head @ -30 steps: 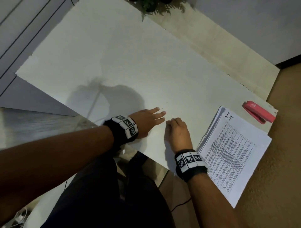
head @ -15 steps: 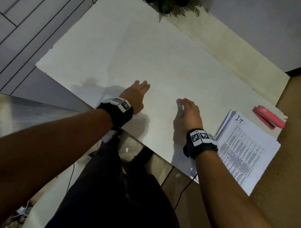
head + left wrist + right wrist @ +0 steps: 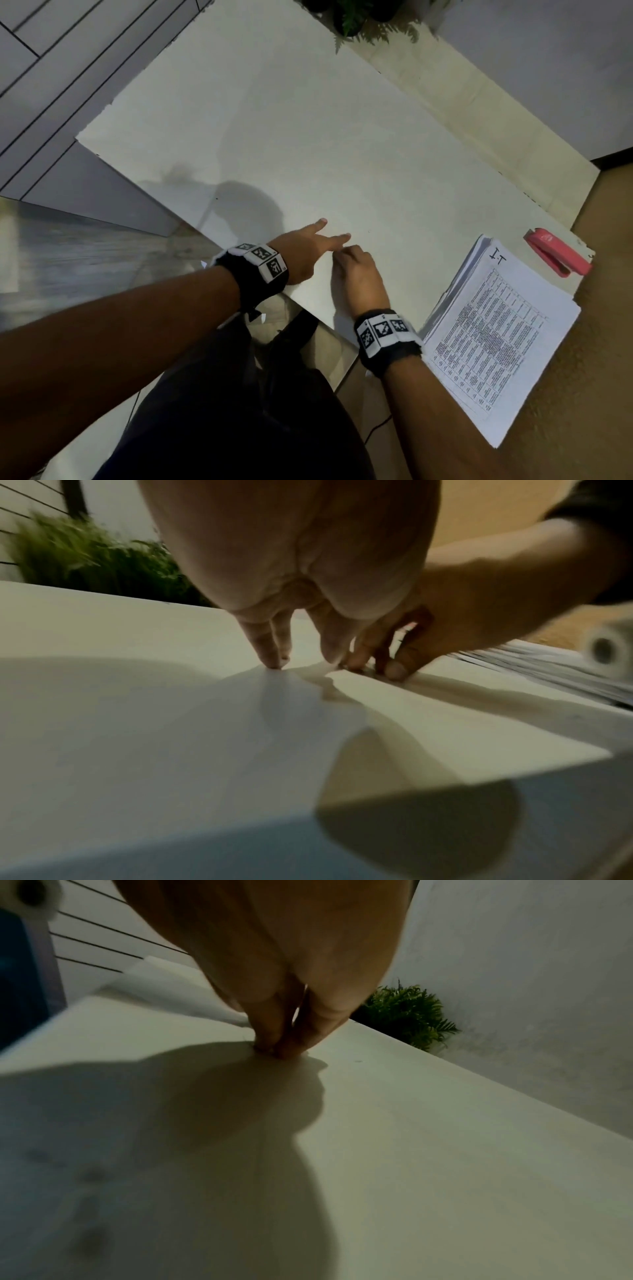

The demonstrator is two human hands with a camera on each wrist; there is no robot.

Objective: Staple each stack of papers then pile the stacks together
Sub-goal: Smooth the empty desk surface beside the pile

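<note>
I've got both hands low centre on the white sheet (image 3: 308, 137): left hand (image 3: 303, 253) fingers straight, tips pressing the surface; right hand (image 3: 359, 277) fingers curled with the tips down. Whether they pinch anything, I can't tell. The paper stack (image 3: 496, 335) lies at lower right, the red stapler (image 3: 556, 251) just above it, both untouched. Best reach right for the stack and square its edges before stapling. Half a second ago the hands were apart, now their fingertips meet

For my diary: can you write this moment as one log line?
left hand: fingertips on sheet | right hand: fingertips on sheet | papers: untouched | stapler: untouched
</note>
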